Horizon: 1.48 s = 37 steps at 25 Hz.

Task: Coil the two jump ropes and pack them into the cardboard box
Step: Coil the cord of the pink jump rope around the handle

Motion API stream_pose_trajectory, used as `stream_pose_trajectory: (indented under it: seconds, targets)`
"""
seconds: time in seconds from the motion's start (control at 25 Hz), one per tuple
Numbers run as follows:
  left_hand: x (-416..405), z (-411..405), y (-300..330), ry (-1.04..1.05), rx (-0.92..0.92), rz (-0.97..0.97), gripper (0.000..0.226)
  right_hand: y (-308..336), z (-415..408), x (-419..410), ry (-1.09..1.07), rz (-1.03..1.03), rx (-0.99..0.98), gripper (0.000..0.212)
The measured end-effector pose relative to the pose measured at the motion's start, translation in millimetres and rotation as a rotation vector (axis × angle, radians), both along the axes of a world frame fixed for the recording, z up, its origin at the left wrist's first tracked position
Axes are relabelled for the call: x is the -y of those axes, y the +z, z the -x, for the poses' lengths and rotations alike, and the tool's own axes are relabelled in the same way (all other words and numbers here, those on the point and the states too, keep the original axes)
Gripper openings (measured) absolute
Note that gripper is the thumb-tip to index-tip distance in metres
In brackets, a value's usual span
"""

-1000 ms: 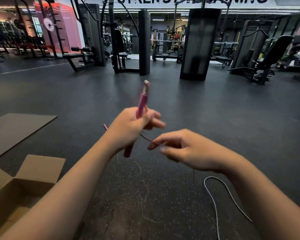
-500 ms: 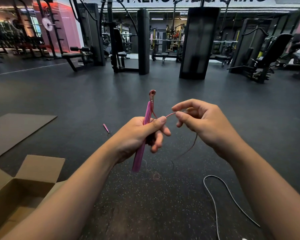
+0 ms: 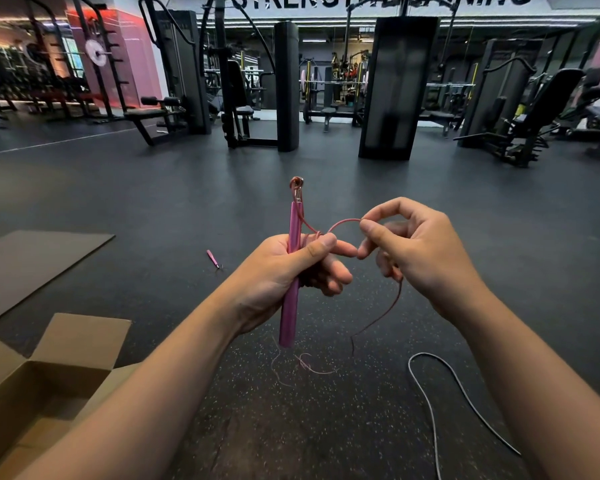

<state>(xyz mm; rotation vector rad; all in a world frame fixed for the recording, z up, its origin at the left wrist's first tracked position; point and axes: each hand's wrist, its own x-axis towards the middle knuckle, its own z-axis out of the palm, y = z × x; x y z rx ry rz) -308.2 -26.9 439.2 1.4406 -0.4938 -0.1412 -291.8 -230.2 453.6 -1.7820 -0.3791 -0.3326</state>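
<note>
My left hand (image 3: 284, 271) grips a pink jump-rope handle (image 3: 291, 296) upright, metal tip up. A thin pink cord (image 3: 343, 221) runs from the tip, passes under my left thumb and arcs to my right hand (image 3: 406, 247), which pinches it between thumb and forefinger. The rest of the cord hangs down and lies loose on the floor (image 3: 312, 368). The other pink handle (image 3: 212, 258) lies on the floor further away. A grey rope (image 3: 440, 386) curves on the floor at the lower right. The open cardboard box (image 3: 84, 341) sits at the lower left.
A flat brown cardboard sheet (image 3: 39, 265) lies on the dark rubber floor at the left. Weight machines (image 3: 284, 84) and benches stand across the back of the gym, well beyond my hands.
My right hand rose from below the left hand to beside the handle, drawing the pink cord up into a loop. The handle turned more upright in my left hand.
</note>
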Motion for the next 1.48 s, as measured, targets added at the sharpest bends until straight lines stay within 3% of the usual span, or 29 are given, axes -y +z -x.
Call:
stream_pose_trajectory:
  seconds: [0.2,0.4,0.56,0.68,0.76,0.88,0.92,1.0,1.08,1.2,1.32,1.48]
  targets:
    - [1.3,-1.8,-1.3,0.070,-0.039,0.009,0.038,-1.9,2.2,-1.5,-0.061,0.110,0.076,0.011]
    - [3.4,8.7,5.9,-0.082,-0.114,-0.005,0.037,-8.4,-2.4,-9.0,0.000,-0.016,0.172,0.008]
    - [6.5,16.4,26.3,-0.272,-0.196,0.365,0.042,-37.6,-1.6,-24.8,0.241,-0.143,-0.109,0.014]
    - [2.8,8.9,37.5,-0.085,-0.144,0.662,0.034,-53.5,7.3,-33.2,0.401,0.049,-0.302,0.022]
    - [-6.0,-2.5,34.2,0.145,0.041,0.496,0.034,-47.4,15.6,-37.0,0.533,0.189,-0.369,0.020]
    - [-21.6,-13.5,16.9,0.437,0.367,-0.288,0.032,-17.9,19.9,-32.1,0.544,0.450,-0.247,0.025]
    - [-25.2,-14.1,12.0,0.419,0.387,-0.485,0.033,-6.9,18.9,-27.9,0.481,0.536,-0.142,0.025]
    - [-25.9,-9.6,5.8,0.242,0.261,-0.587,0.041,9.1,13.3,-15.8,0.329,0.565,0.024,0.016]
    - [-19.7,-2.6,2.4,0.104,0.123,-0.503,0.050,14.6,7.9,-5.7,0.160,0.412,0.082,0.006]
    - [-11.6,2.9,-0.4,-0.015,0.006,-0.366,0.043,10.3,3.2,-4.7,-0.006,0.353,0.179,0.018]
    - [-7.2,4.2,1.7,-0.078,-0.092,-0.144,0.037,8.3,2.0,-1.5,0.092,0.376,0.171,0.010]
    - [-3.2,-0.2,1.0,-0.064,-0.198,0.260,0.032,3.6,5.5,3.7,0.256,0.252,0.046,0.023]
